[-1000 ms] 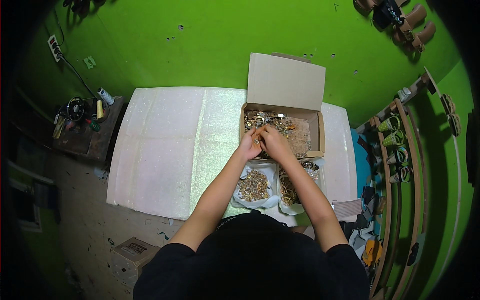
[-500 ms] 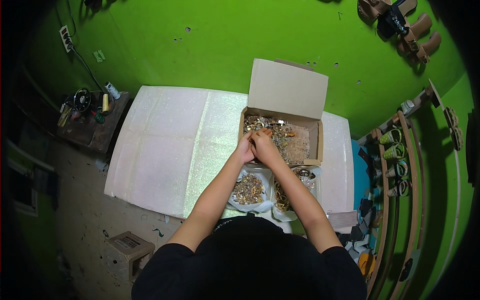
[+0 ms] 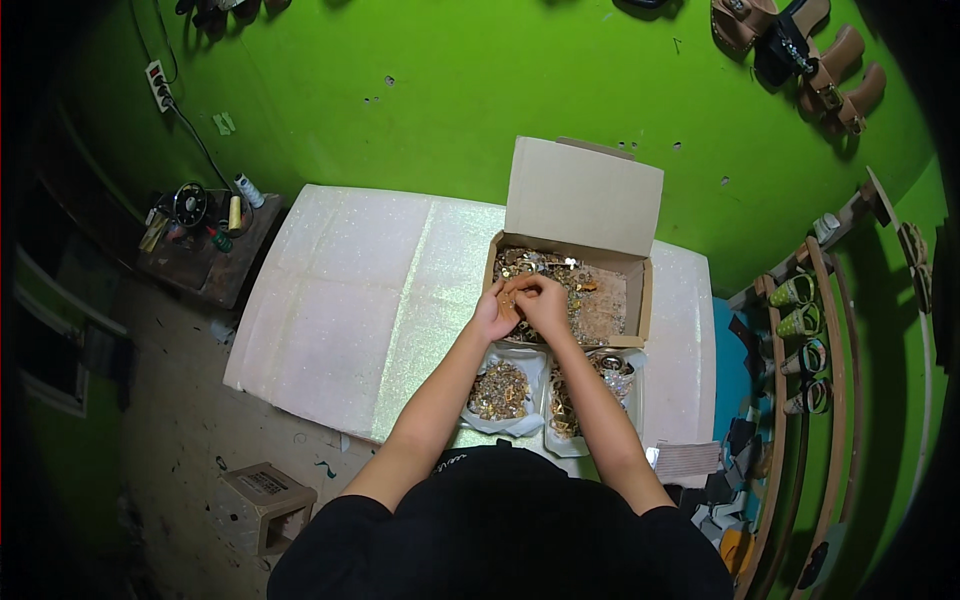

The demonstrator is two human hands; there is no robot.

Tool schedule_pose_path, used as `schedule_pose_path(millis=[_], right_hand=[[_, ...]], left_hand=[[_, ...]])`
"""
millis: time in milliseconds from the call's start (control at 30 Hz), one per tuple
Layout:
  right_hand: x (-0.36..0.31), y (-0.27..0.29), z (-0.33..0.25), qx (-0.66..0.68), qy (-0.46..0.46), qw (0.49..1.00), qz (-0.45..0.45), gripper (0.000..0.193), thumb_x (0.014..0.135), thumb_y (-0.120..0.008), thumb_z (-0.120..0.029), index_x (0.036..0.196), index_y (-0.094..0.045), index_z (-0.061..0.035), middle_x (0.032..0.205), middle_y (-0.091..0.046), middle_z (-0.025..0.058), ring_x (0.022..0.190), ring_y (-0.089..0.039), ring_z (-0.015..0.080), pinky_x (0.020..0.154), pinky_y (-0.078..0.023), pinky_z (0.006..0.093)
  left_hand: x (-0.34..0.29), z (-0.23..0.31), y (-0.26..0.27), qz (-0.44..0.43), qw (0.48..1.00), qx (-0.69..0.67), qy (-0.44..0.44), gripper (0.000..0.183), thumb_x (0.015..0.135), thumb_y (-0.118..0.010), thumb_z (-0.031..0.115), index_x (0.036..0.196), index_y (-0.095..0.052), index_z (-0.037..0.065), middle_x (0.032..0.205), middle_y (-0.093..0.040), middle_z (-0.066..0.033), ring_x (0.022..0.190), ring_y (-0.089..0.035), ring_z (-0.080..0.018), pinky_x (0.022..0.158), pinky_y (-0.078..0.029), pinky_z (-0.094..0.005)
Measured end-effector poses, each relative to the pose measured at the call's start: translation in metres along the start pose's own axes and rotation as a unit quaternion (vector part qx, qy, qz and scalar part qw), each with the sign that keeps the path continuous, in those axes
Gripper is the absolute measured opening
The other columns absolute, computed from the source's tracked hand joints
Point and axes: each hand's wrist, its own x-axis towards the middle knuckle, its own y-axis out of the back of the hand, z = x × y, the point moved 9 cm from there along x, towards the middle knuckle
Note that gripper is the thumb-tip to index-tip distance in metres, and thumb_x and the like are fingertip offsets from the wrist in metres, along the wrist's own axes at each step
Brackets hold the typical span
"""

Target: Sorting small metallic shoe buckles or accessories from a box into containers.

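Over the front left of an open cardboard box [image 3: 647, 300], my two hands meet. My left hand [image 3: 494, 314] is turned palm up and cupped, with a few tiny shiny metal pieces lying in it. Just above that palm my right hand [image 3: 546, 305] is bent with its fingertips pinched together; what they hold is too small to make out. Loose gold and silver metal ornaments [image 3: 580, 284] fill the box's left and middle. Nearer me stand a white bag-lined tub of small gold pieces [image 3: 498, 390] and a white tray [image 3: 567, 449] with buckle-like gold fittings, partly hidden by my right forearm.
A shimmering white sheet [image 3: 330, 290] covers the table, which meets the green wall. Left are a small dark table with thread spools [image 3: 250, 190] and a stool [image 3: 262, 505] on the floor. Sandals [image 3: 797, 320] hang on a wooden rack at right, beside material scraps [image 3: 738, 450].
My right hand has drawn back slightly from the left and its fingers are now pinched. The left palm shows more, with small pieces on it. The whole view has shifted a little.
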Motion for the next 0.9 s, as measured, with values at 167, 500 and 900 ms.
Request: schedule_pose_path(millis=[167, 500, 900], right_hand=[[-0.031, -0.001, 0.063, 0.439, -0.244, 0.864, 0.036, 0.012, 0.073, -0.054, 0.001, 0.084, -0.056, 0.0064, 0.074, -0.058, 0.0077, 0.064, -0.056, 0.014, 0.058, -0.047, 0.0218], [-0.125, -0.022, 0.026, 0.093, -0.163, 0.964, -0.189, 0.013, 0.072, -0.057, -0.008, 0.08, -0.061, 0.0022, 0.074, -0.059, 0.0119, 0.063, -0.056, 0.0172, 0.057, -0.044, 0.0255], [-0.024, 0.022, -0.013, -0.179, 0.054, 0.981, 0.053, 0.014, 0.068, -0.06, -0.01, 0.079, -0.058, -0.0015, 0.082, -0.053, 0.0122, 0.074, -0.053, 0.0276, 0.064, -0.044, 0.0342]], left_hand=[[0.003, -0.001, -0.002, 0.18, 0.981, 0.064, -0.037, 0.048, 0.091, -0.013, 0.029, 0.122, -0.032, -0.002, 0.124, -0.038, -0.0156, 0.114, -0.039, -0.0266, 0.092, -0.036, -0.0368], [0.002, 0.005, -0.017, 0.133, 0.99, 0.007, -0.05, 0.048, 0.091, -0.015, 0.03, 0.121, -0.032, -0.003, 0.127, -0.035, -0.0156, 0.12, -0.031, -0.0274, 0.096, -0.032, -0.037], [-0.001, 0.003, -0.017, 0.093, 0.993, 0.059, -0.031, 0.046, 0.091, -0.016, 0.027, 0.122, -0.032, -0.003, 0.127, -0.035, -0.0149, 0.116, -0.036, -0.0261, 0.093, -0.035, -0.0348]])
